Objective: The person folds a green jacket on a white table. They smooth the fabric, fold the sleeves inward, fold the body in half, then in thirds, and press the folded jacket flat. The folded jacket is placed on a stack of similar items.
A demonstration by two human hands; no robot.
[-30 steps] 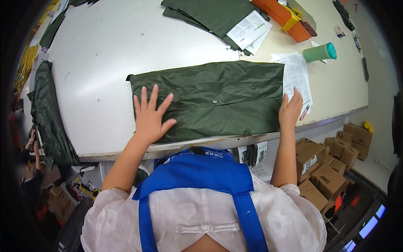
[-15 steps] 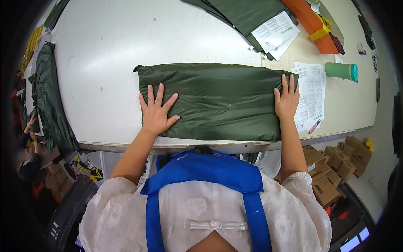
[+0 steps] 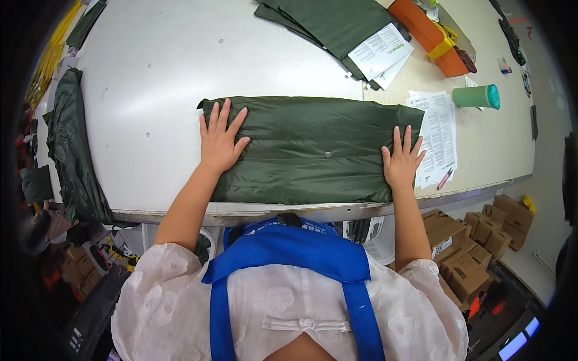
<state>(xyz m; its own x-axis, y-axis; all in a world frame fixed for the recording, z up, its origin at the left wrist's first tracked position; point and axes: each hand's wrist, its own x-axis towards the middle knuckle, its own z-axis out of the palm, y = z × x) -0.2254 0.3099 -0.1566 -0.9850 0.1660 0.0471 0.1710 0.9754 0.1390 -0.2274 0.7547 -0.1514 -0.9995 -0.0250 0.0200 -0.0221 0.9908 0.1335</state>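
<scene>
By the front edge of the table (image 3: 162,144), the green cloth (image 3: 301,150) lies smoother now; left hand (image 3: 219,146), spread on it, has moved farther, right hand (image 3: 401,166), spread, nearer.

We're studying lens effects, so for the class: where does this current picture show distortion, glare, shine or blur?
Head view: the front edge of the white table bows, and the rim falls to black; head view: a pale sheen spreads over the tabletop, softer highlights over the dark green fabric; head view: left hand and right hand look fairly sharp.
</scene>
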